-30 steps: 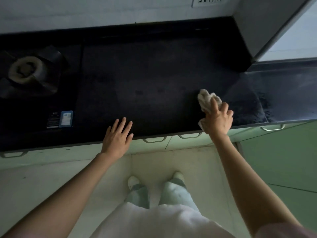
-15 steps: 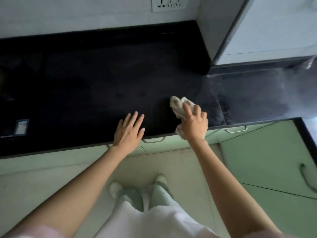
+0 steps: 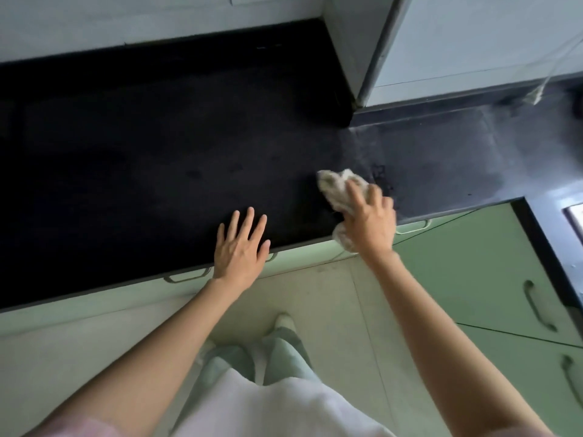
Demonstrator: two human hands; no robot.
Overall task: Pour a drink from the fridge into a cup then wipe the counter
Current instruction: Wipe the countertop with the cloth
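Gripping cloth on counter, right hand

A home kitchen: dark counter (green drawers below).

The right hand is pressing a crumpled cloth onto the dark counter — the left hand is lying flat at its front edge.
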